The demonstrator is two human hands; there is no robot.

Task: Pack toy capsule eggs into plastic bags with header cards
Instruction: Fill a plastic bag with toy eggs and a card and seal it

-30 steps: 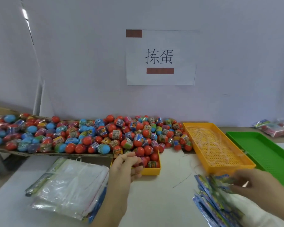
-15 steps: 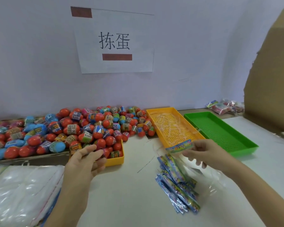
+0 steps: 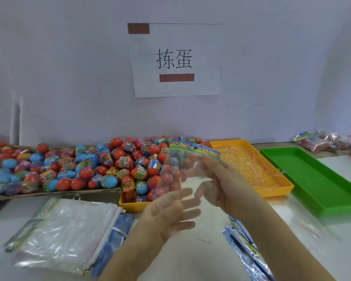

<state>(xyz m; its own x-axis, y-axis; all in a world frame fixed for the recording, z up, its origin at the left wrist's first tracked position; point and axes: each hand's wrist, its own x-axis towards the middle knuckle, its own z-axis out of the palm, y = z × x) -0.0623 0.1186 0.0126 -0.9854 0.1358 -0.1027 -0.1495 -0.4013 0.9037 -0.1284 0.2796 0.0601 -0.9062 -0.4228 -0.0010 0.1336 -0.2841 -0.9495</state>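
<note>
Pinches bag (image 3: 176,175) below its header card (image 3: 193,149) with right hand (image 3: 221,183), long axis upright; spreads left hand (image 3: 170,213), the nearer one, at the bag's lower end; eggs (image 3: 118,165) just behind bag.

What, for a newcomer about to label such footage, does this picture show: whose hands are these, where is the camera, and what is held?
No machine here: a person works bare-handed, filmed by a camera on their own head looking down. The right hand pinches a clear plastic bag by its colourful header card; the left hand is open, fingers straight, at the bag's lower end. On the table lie a heap of capsule eggs, a yellow tray, a green tray and a stack of spare bags.
</note>
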